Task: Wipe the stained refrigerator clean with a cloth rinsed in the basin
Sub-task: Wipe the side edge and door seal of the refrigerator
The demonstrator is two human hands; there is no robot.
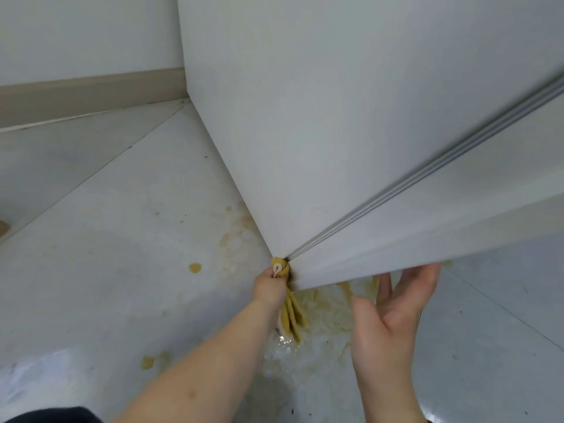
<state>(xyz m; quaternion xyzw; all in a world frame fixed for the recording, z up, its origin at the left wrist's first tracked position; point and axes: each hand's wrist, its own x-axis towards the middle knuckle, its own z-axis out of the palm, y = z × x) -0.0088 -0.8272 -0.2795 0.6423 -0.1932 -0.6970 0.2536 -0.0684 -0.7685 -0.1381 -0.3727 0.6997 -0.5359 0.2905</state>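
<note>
Refrigerator [305,117]: white cabinet filling the upper right of my view, seen from above; its side panel runs down to the floor and meets the door at the lower front corner
Refrigerator door [427,227]: slightly ajar, with the grey gasket [427,166] showing as ribbed strips along the seam between door and cabinet
Cloth [291,312]: mustard-yellow, bunched at the top and pressed against the bottom front corner of the refrigerator, right where the gasket seam ends; a small white loop tag shows on the bunched part, and the loose folds hang down below my fist toward the floor
Left hand [270,288]: fingers clamped shut around the cloth, fist touching the refrigerator's lower corner, bare forearm reaching in from the bottom of the view
Right hand [393,312]: palm open and turned toward me, fingers apart and straight, fingertips tucked under the bottom edge of the door; it grips nothing that I can see
Floor [106,254]: pale grey tiles, with yellow-brown stains [194,267] spattered near the cabinet's base and 1 larger smeared patch under the door, beside a wet, glistening area just below the hanging cloth
Skirting board [91,93]: beige strip along the wall at the upper left, meeting the back of the cabinet
Basin: not in my view
</note>
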